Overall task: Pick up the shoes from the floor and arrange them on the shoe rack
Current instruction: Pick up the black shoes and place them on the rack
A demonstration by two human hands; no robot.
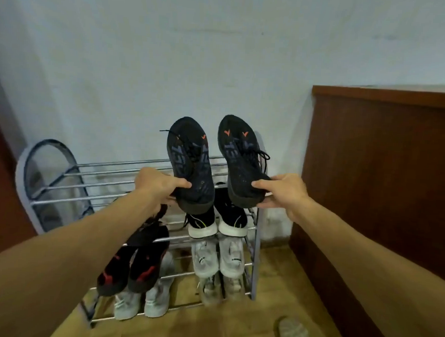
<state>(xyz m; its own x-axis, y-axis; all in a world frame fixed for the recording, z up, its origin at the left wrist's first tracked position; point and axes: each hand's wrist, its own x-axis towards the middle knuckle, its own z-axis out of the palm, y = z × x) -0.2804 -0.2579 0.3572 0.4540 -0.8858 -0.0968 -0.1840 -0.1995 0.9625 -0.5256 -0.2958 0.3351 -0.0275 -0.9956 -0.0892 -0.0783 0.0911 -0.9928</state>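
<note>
Several tiers of a metal shoe rack (119, 163) stand against the wall, the lower ones holding pairs. Above the top tier hang two dark shoes, toes up. The left hand (157, 184) grips the left shoe (191, 164) at its heel — the right hand (284, 194) likewise clasps the right shoe (242, 164). One pale slipper (297, 334) lies on the floor (261, 310).

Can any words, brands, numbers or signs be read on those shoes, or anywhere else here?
Orange-red V-shaped ticks, a sign and not a word: near the toes of the left dark shoe and the right dark shoe, held by the left hand and the right hand.
Bluish lettering along both uppers: too blurred to read.
Dark marks on the white shoes on the shoe rack: too small to read.
No other text shows.
</note>
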